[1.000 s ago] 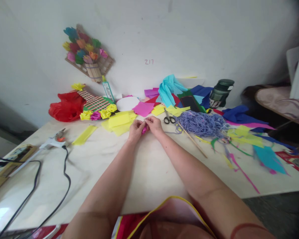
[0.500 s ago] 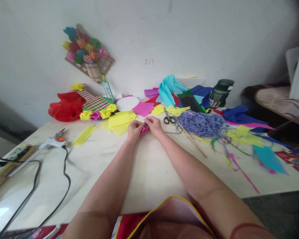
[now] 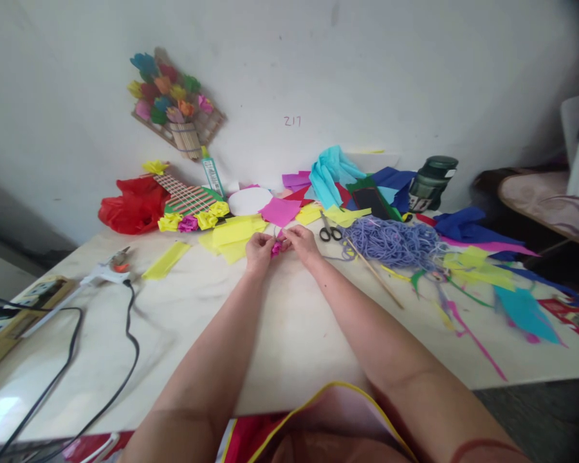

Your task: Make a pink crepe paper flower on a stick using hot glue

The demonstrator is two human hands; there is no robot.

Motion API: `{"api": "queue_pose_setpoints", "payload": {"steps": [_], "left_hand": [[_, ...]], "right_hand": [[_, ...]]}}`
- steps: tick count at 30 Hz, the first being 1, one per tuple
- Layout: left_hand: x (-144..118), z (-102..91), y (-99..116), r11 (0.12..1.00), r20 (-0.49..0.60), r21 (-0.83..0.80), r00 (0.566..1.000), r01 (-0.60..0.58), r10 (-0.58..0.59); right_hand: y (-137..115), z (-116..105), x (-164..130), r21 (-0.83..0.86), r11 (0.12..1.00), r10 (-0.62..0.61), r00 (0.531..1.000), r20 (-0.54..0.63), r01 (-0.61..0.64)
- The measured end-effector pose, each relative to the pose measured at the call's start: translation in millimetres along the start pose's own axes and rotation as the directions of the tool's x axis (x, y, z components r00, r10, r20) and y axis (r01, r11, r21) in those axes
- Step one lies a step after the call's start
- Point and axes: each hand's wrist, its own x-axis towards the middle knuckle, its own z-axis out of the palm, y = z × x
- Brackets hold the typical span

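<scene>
Over the middle of the table, my left hand point(image 3: 259, 253) pinches a small crumpled magenta paper flower point(image 3: 276, 249) between thumb and fingers. Close against its right side, my right hand point(image 3: 302, 244) is closed in a pinch at the flower's upper edge. What lies between the right fingertips is too small to tell. A thin strand of purple yarn shows just above the left fingers, and another runs from behind the right wrist to a tangled yarn pile point(image 3: 393, 241). Black-handled scissors point(image 3: 330, 234) lie right of my hands; yellow paper sheets point(image 3: 238, 233) lie to the left.
A wooden stick point(image 3: 376, 274) leans on the yarn. Left stand a hot glue gun point(image 3: 107, 273) with its cord and a power strip point(image 3: 26, 305). Along the wall are a stick craft with paper flowers point(image 3: 188, 204), a glue bottle point(image 3: 212, 170), coloured papers and a dark green jar point(image 3: 431, 183).
My right fingertips have drawn slightly away from the left ones, and more magenta paper shows between them. The view has shifted a little, so everything sits slightly further right.
</scene>
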Motion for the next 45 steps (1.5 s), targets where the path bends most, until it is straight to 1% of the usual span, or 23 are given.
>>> {"api": "queue_pose_setpoints", "payload": {"steps": [3, 5, 9, 11, 14, 19, 22, 26, 30, 33, 45], "left_hand": [[-1, -0.5, 2, 1.0, -0.019, 0.025, 1.0, -0.016, 0.016], [-2, -0.5, 5, 0.998, -0.028, 0.049, 0.999, -0.032, 0.033], [-4, 0.0, 8, 0.991, -0.026, 0.119, 0.997, -0.064, 0.068], [-4, 0.3, 7, 0.983, -0.027, 0.158, 0.995, -0.092, 0.098], [-4, 0.2, 5, 0.966, -0.032, 0.216, 0.988, -0.141, 0.151], [-5, -0.3, 5, 0.946, -0.02, 0.274, 0.983, -0.172, 0.184], [-5, -0.3, 6, 0.947, -0.018, 0.27, 0.982, -0.176, 0.188], [-4, -0.3, 5, 0.948, -0.033, 0.263, 0.981, -0.177, 0.192], [-3, -0.6, 3, 0.951, -0.034, 0.251, 0.981, -0.179, 0.193], [-3, -0.6, 3, 0.951, -0.024, 0.251, 0.981, -0.183, 0.195], [-3, 0.3, 2, 0.96, 0.01, 0.212, 0.982, -0.185, 0.187]], "right_hand": [[2, -1, 1, -0.016, 1.0, -0.006, 1.0, 0.018, 0.006], [5, -1, 3, -0.066, 0.998, -0.019, 0.999, 0.029, 0.021], [12, -2, 9, -0.2, 0.974, -0.1, 0.994, 0.044, 0.107], [14, -1, 11, -0.253, 0.955, -0.146, 0.988, 0.056, 0.156], [14, 0, 11, -0.335, 0.923, -0.177, 0.982, 0.073, 0.191], [11, 2, 7, -0.503, 0.821, -0.264, 0.961, 0.084, 0.269], [15, 2, 7, -0.554, 0.769, -0.321, 0.942, 0.097, 0.319], [20, 2, 8, -0.572, 0.737, -0.372, 0.922, 0.103, 0.361], [21, 2, 8, -0.577, 0.727, -0.385, 0.917, 0.105, 0.371], [19, 4, 6, -0.608, 0.7, -0.389, 0.914, 0.115, 0.374], [13, 4, 3, -0.769, 0.475, -0.434, 0.874, 0.217, 0.427]]}}
